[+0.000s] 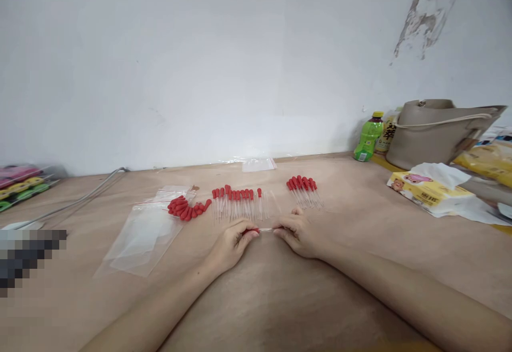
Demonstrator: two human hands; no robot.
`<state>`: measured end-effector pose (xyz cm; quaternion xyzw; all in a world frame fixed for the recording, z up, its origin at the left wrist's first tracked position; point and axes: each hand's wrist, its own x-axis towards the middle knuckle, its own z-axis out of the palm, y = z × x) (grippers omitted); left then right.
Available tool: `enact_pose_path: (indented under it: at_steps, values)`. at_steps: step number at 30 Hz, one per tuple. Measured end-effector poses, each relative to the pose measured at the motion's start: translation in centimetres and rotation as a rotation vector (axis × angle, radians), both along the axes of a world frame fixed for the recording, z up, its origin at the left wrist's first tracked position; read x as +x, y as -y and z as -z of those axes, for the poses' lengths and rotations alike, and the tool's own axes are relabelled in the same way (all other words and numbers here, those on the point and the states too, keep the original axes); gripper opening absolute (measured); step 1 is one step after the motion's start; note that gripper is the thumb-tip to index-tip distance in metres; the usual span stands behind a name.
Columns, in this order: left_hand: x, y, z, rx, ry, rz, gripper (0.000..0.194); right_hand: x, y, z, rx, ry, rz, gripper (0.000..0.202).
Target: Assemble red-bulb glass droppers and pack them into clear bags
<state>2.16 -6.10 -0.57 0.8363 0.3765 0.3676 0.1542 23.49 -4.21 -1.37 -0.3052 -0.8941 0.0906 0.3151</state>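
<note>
My left hand [236, 241] is closed on a red rubber bulb [255, 230], mostly hidden by the fingers. From it a clear glass dropper tube [266, 230] runs level to my right hand [295, 233], whose fingers pinch the far end. Just beyond my hands lies a row of droppers with red bulbs [237, 196]; several bare glass tubes [266, 205] lie at its right end. A smaller group of red-topped droppers [304, 189] rests further right. Loose red bulbs [186, 209] are heaped to the left, partly on clear plastic bags [140, 234].
A small zip bag [258, 165] lies by the wall. At right stand a green bottle [368, 137], a grey-beige bag [424, 133] and a yellow tissue pack [428, 189]. A grey cable [84, 198] and colourful packaged items [24, 184] are at left.
</note>
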Motion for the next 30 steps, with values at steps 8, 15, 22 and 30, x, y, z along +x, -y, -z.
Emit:
enact_pose_path:
  at_steps: [8,15,22,30]
  values:
    - [0.0,0.3,0.1,-0.091,-0.080,0.075,0.020,0.4,-0.5,-0.1,0.086,0.109,-0.019,0.015]
    - [0.1,0.1,0.4,-0.043,-0.092,-0.017,0.017,-0.5,0.9,0.0,0.192,0.116,0.102,0.019]
    - [-1.4,-0.4,0.7,-0.152,0.003,-0.055,0.019,-0.5,0.8,0.2,-0.025,0.027,0.082,0.015]
    - [-0.9,0.2,0.3,-0.127,0.033,-0.036,0.016,-0.3,0.8,0.2,-0.046,-0.056,0.025,0.016]
